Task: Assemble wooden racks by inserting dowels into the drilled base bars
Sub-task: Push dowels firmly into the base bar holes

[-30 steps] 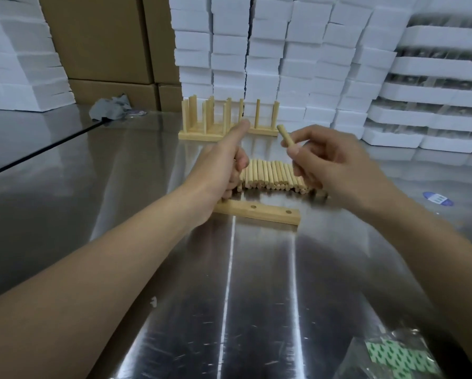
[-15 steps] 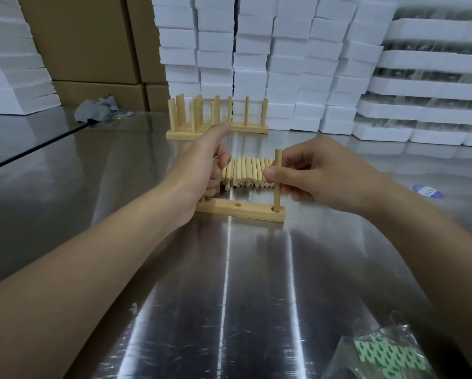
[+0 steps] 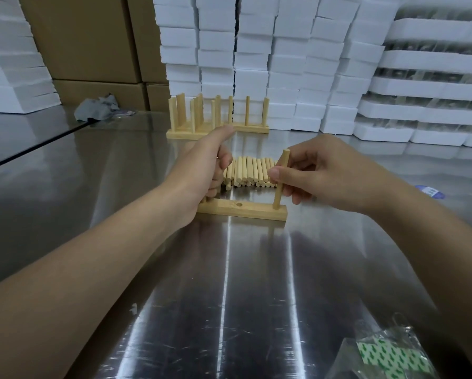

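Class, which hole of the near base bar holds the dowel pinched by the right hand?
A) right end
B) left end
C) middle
A: the dowel, pinched by the right hand, stands in the right end hole of the base bar; the middle hole is empty.

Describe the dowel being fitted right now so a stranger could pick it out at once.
On the shiny steel table, find the short wooden base bar lying nearest the person, in front of a row of loose dowels. The upright dowel stands in the bar's right-end hole, pinched by the right hand. Its neighbours lie flat; it stands vertical.
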`<state>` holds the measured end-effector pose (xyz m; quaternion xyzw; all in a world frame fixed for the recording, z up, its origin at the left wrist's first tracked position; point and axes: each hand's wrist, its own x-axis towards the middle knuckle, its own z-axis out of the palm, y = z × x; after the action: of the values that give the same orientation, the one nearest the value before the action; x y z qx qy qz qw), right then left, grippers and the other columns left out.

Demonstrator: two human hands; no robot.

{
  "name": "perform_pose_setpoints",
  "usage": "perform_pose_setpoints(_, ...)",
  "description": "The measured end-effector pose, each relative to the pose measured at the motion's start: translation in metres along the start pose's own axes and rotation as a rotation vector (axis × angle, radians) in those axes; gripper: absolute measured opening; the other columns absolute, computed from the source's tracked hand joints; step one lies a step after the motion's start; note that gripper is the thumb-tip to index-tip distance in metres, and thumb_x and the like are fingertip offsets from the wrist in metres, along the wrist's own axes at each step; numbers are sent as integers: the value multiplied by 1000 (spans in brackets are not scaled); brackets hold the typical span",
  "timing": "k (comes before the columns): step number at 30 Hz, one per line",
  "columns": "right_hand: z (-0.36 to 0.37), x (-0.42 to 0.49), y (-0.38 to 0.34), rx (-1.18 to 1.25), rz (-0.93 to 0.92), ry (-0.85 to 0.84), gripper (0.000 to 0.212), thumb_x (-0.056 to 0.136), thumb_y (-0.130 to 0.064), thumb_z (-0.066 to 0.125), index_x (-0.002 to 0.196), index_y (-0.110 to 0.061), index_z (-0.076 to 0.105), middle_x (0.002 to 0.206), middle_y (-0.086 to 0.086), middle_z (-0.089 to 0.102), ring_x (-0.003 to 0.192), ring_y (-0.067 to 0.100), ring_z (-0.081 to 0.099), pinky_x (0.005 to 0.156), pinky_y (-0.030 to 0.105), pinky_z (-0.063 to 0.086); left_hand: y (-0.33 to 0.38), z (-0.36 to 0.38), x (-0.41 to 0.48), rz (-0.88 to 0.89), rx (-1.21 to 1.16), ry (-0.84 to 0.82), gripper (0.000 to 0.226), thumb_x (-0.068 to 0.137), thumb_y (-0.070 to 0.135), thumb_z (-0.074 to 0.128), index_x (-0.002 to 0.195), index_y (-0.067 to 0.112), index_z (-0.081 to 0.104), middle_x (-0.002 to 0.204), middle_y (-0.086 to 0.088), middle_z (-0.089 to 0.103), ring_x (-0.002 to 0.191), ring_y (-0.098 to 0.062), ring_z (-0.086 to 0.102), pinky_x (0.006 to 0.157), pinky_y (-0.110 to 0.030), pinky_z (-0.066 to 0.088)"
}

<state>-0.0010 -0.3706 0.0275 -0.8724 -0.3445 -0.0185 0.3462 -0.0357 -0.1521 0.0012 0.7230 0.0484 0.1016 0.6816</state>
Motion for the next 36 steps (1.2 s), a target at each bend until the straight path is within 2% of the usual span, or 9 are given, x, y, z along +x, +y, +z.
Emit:
perform_pose_setpoints(3,-3,-1,0,8,9,-6,27,102,-33,69,85,-14,77,74,-1,76,65,13,74,65,32,60,0,1,-1,2,2,2,55,104,53,56,62,19,47,47,7,26,42,-13,23,42,-23,24)
perform_pose_setpoints(7,5,-1,2,-17,3,29,30,102,-38,68,79,-19,74,65,-5,64,59,3,56,57,12,43,0,1,-1,7,0,6,55,104,52,57,62,19,48,48,6,26,42,-13,23,42,-22,24)
perform_pose_setpoints(11,22,4,2,143,76,50,42,102,-48,60,90,-9,72,86,12,69,76,9,59,74,39,48,0,3,-2,11,0,0,55,104,53,56,61,20,48,47,7,26,42,-13,23,41,-22,25)
perform_pose_setpoints(14,33,11,-2,478,144,98,44,94,-48,54,79,-10,72,82,5,73,83,15,69,85,42,51,-1,3,-2,9,-2,-2,55,103,55,56,61,20,48,47,7,26,42,-13,23,41,-23,26)
perform_pose_setpoints(18,46,13,-5,786,150,120,32,89,-35,45,73,-11,59,70,7,61,68,23,61,74,37,52,-2,3,-1,15,3,-2,54,102,56,56,62,20,49,48,7,28,42,-14,25,41,-22,27)
perform_pose_setpoints(21,48,14,-10,911,166,171,29,95,-23,33,70,-13,43,61,1,37,57,17,33,58,31,32,-2,4,-1,17,5,1,54,103,53,55,61,20,49,47,7,28,42,-13,25,41,-22,27)
perform_pose_setpoints(25,50,15,-15,971,199,215,31,97,-18,26,67,-20,30,62,0,17,60,17,9,59,36,11,-2,7,-2,27,11,5,53,104,51,56,62,19,48,46,7,28,41,-13,25,43,-22,27)
perform_pose_setpoints(31,52,19,-10,1037,205,289,33,95,-19,25,64,-23,20,51,-5,15,47,14,10,44,26,12,-2,7,-3,39,10,15,53,105,50,54,62,19,47,46,8,28,42,-13,25,45,-24,26)
perform_pose_setpoints(36,59,27,-7,924,152,248,41,97,-21,26,57,-26,24,49,-7,18,44,13,11,41,22,16,-3,8,-2,36,1,40,52,103,49,56,62,20,45,47,7,26,43,-15,24,48,-28,24)
